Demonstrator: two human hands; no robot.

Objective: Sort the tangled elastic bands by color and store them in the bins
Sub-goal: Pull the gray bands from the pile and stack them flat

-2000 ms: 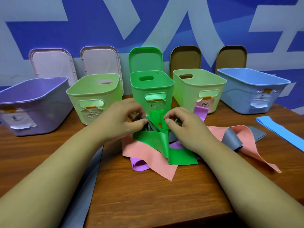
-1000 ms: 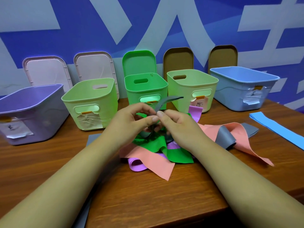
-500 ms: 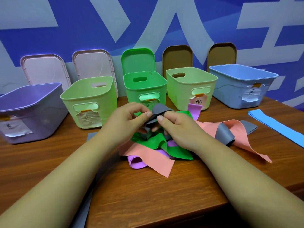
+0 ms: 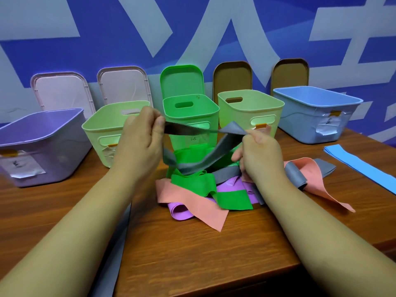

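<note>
Head cam, L hand (image 4: 139,142) & R hand (image 4: 260,156) pinching flat grey band (image 4: 225,148), prob. rubbery, twisted, taut.

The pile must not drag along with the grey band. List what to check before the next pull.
1. Both hands hold the grey band: ok, left hand and right hand pinch it.
2. Grey band free of the pile: not ok, its lower part runs into the green band folds.
3. Bins open: ok, lids lean against the wall.
4. Bin for grey: cannot tell, labels unreadable.
</note>
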